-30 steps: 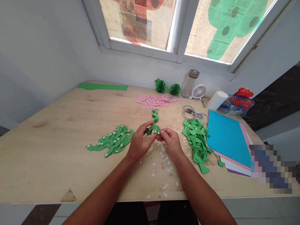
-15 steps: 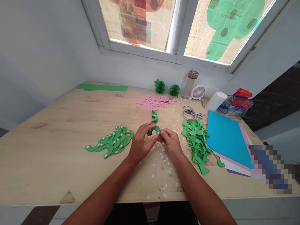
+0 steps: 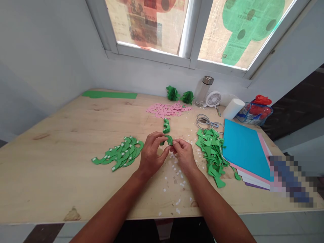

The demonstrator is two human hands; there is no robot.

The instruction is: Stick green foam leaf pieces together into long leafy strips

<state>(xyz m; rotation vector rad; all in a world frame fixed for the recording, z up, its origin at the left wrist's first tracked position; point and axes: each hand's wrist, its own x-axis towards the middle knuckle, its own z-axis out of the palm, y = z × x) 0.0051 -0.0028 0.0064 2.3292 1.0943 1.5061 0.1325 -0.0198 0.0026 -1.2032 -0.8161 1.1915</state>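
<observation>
White paper bits (image 3: 182, 184) lay scattered on the near tabletop (image 3: 101, 199). My right hand (image 3: 186, 155) pinched the right end of a curved green piece (image 3: 169, 140) between thumb and forefinger. My left hand (image 3: 152, 153) curled at its left side, thumb apart from the forefinger; whether it gripped, I could not tell. Left lay overlapping green curves (image 3: 128, 151); right, green scraps (image 3: 212, 148). Farther off sat a small green stack (image 3: 166, 126), then pink cutouts (image 3: 167, 110)

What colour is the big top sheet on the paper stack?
Blue, clearest in the head view.
</observation>
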